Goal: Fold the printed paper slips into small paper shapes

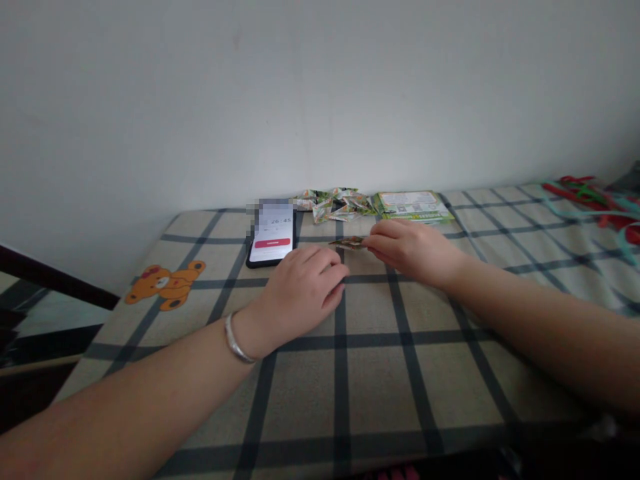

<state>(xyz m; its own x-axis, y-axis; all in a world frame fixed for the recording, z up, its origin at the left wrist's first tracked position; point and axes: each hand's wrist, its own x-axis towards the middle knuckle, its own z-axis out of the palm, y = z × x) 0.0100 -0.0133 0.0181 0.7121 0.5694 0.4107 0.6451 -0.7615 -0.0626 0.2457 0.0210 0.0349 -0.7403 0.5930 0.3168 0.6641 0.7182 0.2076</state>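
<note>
My left hand (305, 290) rests knuckles-up on the checked cloth, fingers curled down and close together, a silver bangle (236, 339) on its wrist. What lies under its fingers is hidden. My right hand (407, 250) pinches a small folded piece of printed paper (347, 243) by its right end, holding it flat just above the cloth. The paper's left tip lies close to my left fingertips. Behind them a heap of several folded paper pieces (335, 203) lies by the wall, next to a stack of green printed sheets (413, 205).
A phone (271, 241) with a lit screen lies left of the hands. The checked cloth (380, 360) bears an orange bear print (166, 283) at the left. Red and teal cords (595, 197) lie at the far right. A white wall stands behind; the surface drops off at the left edge.
</note>
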